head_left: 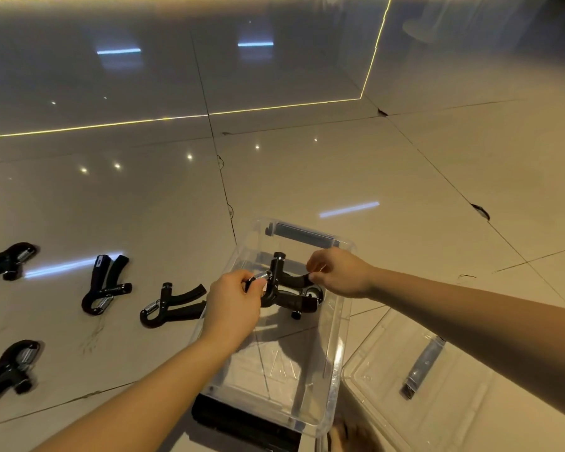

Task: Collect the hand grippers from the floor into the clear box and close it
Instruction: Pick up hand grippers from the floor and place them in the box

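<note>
The clear box (335,324) stands open on the floor in front of me. Over its far half my left hand (234,305) pinches the spring end of a black hand gripper (279,275), and my right hand (340,272) pinches the tip of its handle. Under it, another black hand gripper (302,301) lies inside the box. Several more black hand grippers lie on the floor to the left: one beside the box (172,305), one further left (106,285), and two at the left edge (9,261) (9,370).
The clear lid (437,386) with a grey latch lies on the floor right of the box. A black object (242,422) sits against the box's near end. Glossy beige floor tiles stretch ahead to a reflective wall.
</note>
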A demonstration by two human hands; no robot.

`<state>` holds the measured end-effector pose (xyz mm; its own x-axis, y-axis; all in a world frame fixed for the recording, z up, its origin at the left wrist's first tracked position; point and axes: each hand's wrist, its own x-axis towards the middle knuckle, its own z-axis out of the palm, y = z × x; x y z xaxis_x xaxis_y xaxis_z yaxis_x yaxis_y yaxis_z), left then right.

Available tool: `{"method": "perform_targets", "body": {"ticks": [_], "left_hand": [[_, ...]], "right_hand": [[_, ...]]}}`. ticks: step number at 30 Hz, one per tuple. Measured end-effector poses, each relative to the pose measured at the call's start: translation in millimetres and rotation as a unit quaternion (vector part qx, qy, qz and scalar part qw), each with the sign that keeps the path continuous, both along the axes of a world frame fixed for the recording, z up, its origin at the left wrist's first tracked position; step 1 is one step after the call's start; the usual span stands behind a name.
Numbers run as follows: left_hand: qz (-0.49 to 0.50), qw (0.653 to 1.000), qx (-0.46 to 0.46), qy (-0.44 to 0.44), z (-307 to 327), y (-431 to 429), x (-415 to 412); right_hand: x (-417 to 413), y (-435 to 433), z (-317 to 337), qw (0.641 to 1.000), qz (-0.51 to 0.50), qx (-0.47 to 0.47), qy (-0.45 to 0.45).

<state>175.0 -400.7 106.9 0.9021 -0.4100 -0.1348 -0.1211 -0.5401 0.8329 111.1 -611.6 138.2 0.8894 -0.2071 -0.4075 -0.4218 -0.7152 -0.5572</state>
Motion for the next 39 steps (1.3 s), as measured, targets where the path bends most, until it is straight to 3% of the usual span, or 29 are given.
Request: {"method": "perform_targets", "body": {"ticks": [4, 8, 14, 19, 22, 25, 28, 31, 35, 39], "left_hand": [[0.017, 0.998, 0.036, 0.045, -17.7, -3.5, 7.4], [-0.033, 0.993, 0.105, -0.034, -19.8, -5.7, 10.5], [-0.113, 0.964, 0.204, -0.128, -24.8, -1.6, 19.2], [-0.146, 0.951, 0.229, -0.150, -34.5, -9.0, 13.5], [-0.107, 0.972, 0.194, -0.077, -42.1, -15.2, 14.1], [-0.044, 0.984, 0.155, 0.074, -52.6, -22.1, 9.1], [0.036, 0.956, 0.143, 0.252, -71.5, -24.3, 6.1], [0.090, 0.934, 0.127, 0.322, -93.2, -24.3, 8.8], [0.098, 0.933, 0.199, 0.283, -107.5, -32.9, 10.1], [-0.064, 0.931, 0.352, 0.078, -117.8, -27.2, 4.8]], "right_hand": [[-6.9, -11.0, -5.7, 0.984, 0.098, -0.151, 0.014], [-13.3, -25.5, -7.4, 0.955, 0.131, -0.266, -0.012], [-16.3, -35.8, -11.3, 0.959, 0.121, -0.258, -0.009], [-14.8, -38.6, -14.9, 0.962, 0.112, -0.250, -0.014], [-15.6, -39.9, -17.4, 0.963, 0.107, -0.245, -0.016], [-16.3, -40.9, -19.0, 0.965, 0.103, -0.241, -0.021], [-16.4, -41.2, -19.1, 0.966, 0.102, -0.236, -0.025], [-17.0, -40.9, -18.9, 0.966, 0.101, -0.234, -0.030], [-17.2, -40.4, -19.1, 0.967, 0.100, -0.233, -0.032], [-17.4, -40.2, -19.6, 0.967, 0.099, -0.233, -0.034]]}}
